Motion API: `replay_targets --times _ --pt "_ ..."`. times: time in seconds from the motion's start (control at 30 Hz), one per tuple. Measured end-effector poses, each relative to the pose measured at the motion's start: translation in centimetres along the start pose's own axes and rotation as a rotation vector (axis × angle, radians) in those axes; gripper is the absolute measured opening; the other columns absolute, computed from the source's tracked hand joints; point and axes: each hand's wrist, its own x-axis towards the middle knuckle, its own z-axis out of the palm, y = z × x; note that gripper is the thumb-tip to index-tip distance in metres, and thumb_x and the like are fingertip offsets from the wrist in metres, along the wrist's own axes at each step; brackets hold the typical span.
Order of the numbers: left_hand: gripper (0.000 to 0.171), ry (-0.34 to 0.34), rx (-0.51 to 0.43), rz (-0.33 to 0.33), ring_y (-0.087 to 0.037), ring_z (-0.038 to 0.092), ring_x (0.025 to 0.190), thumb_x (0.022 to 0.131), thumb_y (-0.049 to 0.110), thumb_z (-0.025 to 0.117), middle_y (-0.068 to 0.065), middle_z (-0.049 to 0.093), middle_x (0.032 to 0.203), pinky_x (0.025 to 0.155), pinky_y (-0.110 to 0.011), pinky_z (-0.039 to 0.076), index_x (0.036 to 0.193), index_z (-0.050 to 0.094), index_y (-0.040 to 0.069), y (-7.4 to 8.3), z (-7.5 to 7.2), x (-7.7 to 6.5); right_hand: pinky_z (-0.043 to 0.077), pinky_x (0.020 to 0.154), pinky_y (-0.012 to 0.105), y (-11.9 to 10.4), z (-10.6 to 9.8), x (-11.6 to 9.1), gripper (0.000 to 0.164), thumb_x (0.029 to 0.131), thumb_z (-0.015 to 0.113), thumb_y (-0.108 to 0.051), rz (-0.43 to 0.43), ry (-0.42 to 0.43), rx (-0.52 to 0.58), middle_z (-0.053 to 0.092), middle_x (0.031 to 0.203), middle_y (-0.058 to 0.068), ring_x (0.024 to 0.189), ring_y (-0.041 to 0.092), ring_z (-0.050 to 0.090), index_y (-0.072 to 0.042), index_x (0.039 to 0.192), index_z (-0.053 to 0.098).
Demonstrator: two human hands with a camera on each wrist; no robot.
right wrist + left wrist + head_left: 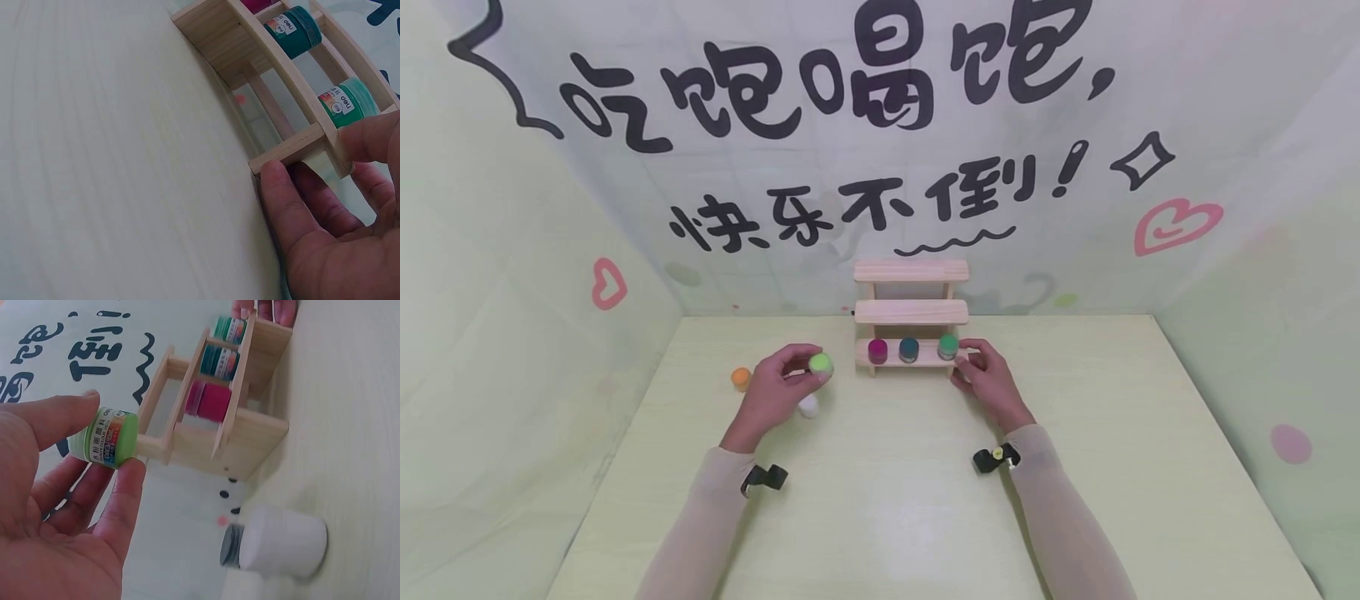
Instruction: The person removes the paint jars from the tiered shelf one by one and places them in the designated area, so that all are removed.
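Note:
My left hand (pixel 775 387) pinches a light green paint jar (pixel 106 436) between thumb and fingertips, raised above the table left of the wooden stepped stand (pixel 912 312). The jar's printed label faces the left wrist camera. My right hand (pixel 337 231) grips the right end of the stand, with fingertips on its lowest step and on the leg below. Three jars stand in a row on that lowest step: magenta (pixel 877 351), dark teal (pixel 909 349) and green (pixel 948 347). The green one sits right beside my right fingertips.
A white container (pixel 284 540) with a grey top stands on the table (pixel 880 500) close to my left hand. Farther left is an orange jar (pixel 741 379). Behind the stand hangs a printed cloth (pixel 820 167), with cloth sides left and right.

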Motion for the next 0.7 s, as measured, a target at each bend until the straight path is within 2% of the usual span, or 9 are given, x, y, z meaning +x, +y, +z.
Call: replay_targets --times 0.03,0.13,0.27,0.33,0.4,0.57,0.7 --pt "0.045 0.003 -0.002 -0.008 -0.023 0.066 0.12 0.091 0.03 0.085 -0.006 0.069 0.132 0.097 -0.019 0.059 0.131 0.069 0.018 -0.2 -0.4 -0.2 0.063 0.096 0.031 0.0 0.0 0.0 0.038 0.108 0.058 -0.011 -0.001 0.0 -0.003 0.062 0.117 0.018 0.11 0.023 0.068 -0.014 0.146 0.052" --pt "0.047 0.01 -0.023 -0.046 -0.02 0.07 0.111 0.091 0.032 0.086 -0.008 0.068 0.132 0.072 -0.019 0.06 0.132 0.067 0.02 -0.7 -1.4 -0.9 0.063 0.097 0.031 0.0 -0.1 0.0 0.038 0.109 0.058 -0.012 0.002 0.0 -0.009 0.061 0.116 0.017 0.111 0.024 0.068 -0.015 0.146 0.052" --pt "0.047 0.014 -0.064 -0.082 -0.022 0.073 0.098 0.092 0.03 0.085 -0.012 0.067 0.129 0.057 -0.032 0.058 0.133 0.065 0.02 -1.2 -2.5 -1.7 0.062 0.099 0.032 0.1 -0.2 0.1 0.038 0.109 0.058 -0.013 0.008 -0.003 -0.011 0.06 0.116 0.016 0.115 0.026 0.068 -0.015 0.147 0.052" --pt "0.048 0.029 -0.069 -0.077 -0.022 0.074 0.101 0.092 0.027 0.085 -0.014 0.067 0.13 0.065 -0.04 0.064 0.133 0.064 0.017 -1.4 -3.0 -2.0 0.062 0.1 0.032 0.2 -0.2 0.2 0.038 0.109 0.057 -0.014 0.009 -0.005 -0.013 0.06 0.116 0.017 0.116 0.026 0.067 -0.015 0.147 0.052" --pt "0.048 0.049 -0.056 -0.069 -0.023 0.075 0.105 0.092 0.026 0.085 -0.015 0.068 0.13 0.075 -0.04 0.066 0.134 0.064 0.015 -1.8 -3.5 -2.3 0.062 0.1 0.033 0.2 -0.2 0.2 0.038 0.109 0.057 -0.013 0.009 -0.005 -0.011 0.059 0.116 0.017 0.116 0.028 0.067 -0.015 0.147 0.052" --pt "0.051 0.102 0.018 -0.076 -0.021 0.074 0.113 0.093 0.032 0.084 -0.011 0.069 0.134 0.09 -0.02 0.06 0.137 0.064 0.017 -2.8 -4.5 -3.1 0.062 0.1 0.033 0.3 -0.1 0.2 0.038 0.109 0.057 -0.014 0.009 -0.004 -0.016 0.059 0.116 0.017 0.116 0.028 0.067 -0.015 0.147 0.051" --pt "0.053 0.118 0.044 -0.11 -0.022 0.073 0.118 0.094 0.037 0.082 -0.01 0.067 0.138 0.093 -0.016 0.057 0.14 0.062 0.018 -3.6 -5.4 -3.6 0.063 0.098 0.031 0.1 -0.1 0.1 0.038 0.109 0.058 -0.013 0.011 0.0 -0.019 0.059 0.116 0.016 0.115 0.026 0.067 -0.016 0.146 0.052"
